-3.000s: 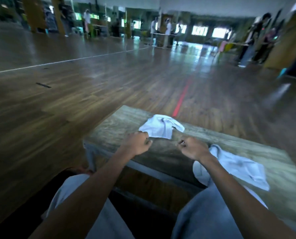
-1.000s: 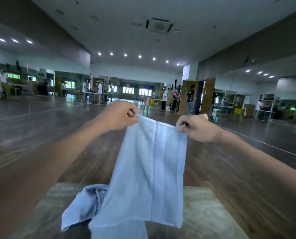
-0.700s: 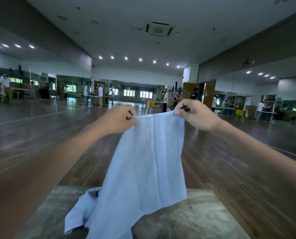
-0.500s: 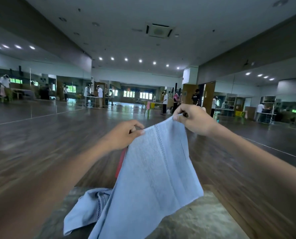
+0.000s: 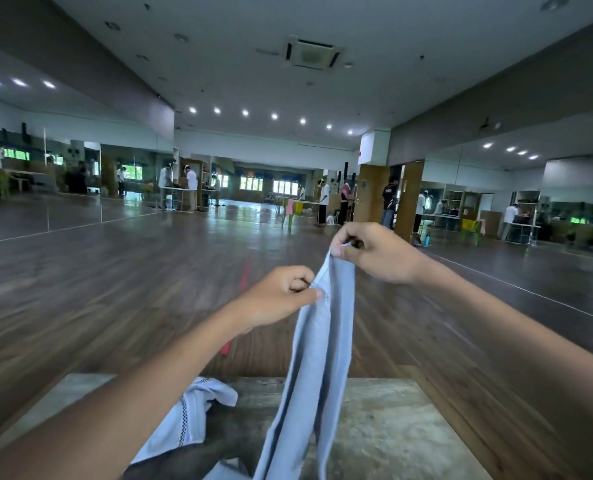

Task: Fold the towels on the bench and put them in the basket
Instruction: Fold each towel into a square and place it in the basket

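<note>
Blue towel (image 5: pixel 322 341) is held above the bench (image 5: pixel 392 427), its top corner pinched by the right hand (image 5: pixel 374 252) and an edge by the left hand (image 5: pixel 277 299); a skewed fold may be caused if either pinch is loosened.

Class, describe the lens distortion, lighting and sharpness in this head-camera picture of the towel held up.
Head view: the wide-angle lens stretches the forearms near the bottom; ceiling spotlights glare, and the glossy floor shows pale reflections; the held towel, left hand and right hand are sharp; distant people look small and soft.
</note>
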Demonstrator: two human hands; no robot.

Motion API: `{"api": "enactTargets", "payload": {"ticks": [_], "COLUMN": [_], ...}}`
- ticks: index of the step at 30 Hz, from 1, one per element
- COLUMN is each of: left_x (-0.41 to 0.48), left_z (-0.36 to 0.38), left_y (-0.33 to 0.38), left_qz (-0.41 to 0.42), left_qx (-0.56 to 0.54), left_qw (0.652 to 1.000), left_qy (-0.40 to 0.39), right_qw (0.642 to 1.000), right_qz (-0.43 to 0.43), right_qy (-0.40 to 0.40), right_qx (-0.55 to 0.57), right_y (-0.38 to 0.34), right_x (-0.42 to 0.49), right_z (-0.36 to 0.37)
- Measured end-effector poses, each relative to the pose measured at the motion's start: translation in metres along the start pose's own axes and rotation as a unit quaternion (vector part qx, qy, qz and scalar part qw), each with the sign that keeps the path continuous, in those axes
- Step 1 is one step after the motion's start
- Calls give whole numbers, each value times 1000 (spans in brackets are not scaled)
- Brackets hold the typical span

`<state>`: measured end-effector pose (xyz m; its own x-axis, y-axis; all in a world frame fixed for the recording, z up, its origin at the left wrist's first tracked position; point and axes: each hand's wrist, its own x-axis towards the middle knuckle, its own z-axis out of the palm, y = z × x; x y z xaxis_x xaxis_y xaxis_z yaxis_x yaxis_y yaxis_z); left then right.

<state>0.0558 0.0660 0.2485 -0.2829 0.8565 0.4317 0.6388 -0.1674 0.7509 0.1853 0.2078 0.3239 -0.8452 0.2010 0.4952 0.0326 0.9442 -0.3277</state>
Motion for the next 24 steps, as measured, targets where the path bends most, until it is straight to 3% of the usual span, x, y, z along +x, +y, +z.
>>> {"api": "enactTargets", "payload": {"ticks": [9, 13, 20, 24], "left_x": [11, 14, 12, 13], "left_z": [2, -6, -18, -23], "left_y": [-6, -4, -10, -8], "left_qz": [28, 26, 21, 36], "left_qx": [-13, -4, 36, 36], "left_qw": [994, 989, 992, 995], "left_qy": [101, 149, 121, 91], "right_qw": [994, 981, 935, 931], "right_qz": [20, 76, 111, 93], "right_qy": [15, -5, 39, 70], "right_qx": [108, 178, 335, 345], "right_y": [15, 25, 32, 27], "right_x": [-9, -24, -27, -20], "right_z": [20, 55, 79, 71]}}
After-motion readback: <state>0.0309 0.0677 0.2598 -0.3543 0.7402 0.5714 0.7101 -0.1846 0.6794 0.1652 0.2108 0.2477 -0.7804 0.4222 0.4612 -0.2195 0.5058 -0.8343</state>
